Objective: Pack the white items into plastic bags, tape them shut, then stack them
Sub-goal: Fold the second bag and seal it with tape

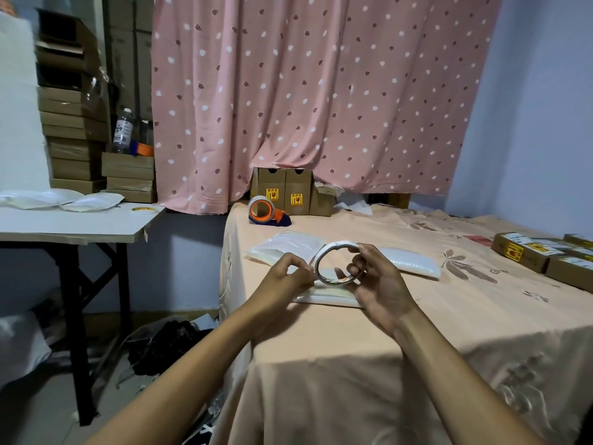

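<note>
My right hand [375,277] holds a thin roll of clear tape [324,255] upright, fingers through its core. My left hand [285,277] pinches at the roll's left edge, where the tape end sits. Under both hands lies a white item in a plastic bag [327,295] on the peach cloth. A stack of empty plastic bags [285,247] lies just behind my left hand. A white padded item [410,260] rests to the right of the roll.
An orange tape dispenser [264,210] and brown cartons [288,194] stand at the back of the cloth-covered table [417,316]. Labelled boxes [539,255] sit at the right edge. A side table [80,223] on the left bears white bagged items [64,199] and a small tape roll [144,209].
</note>
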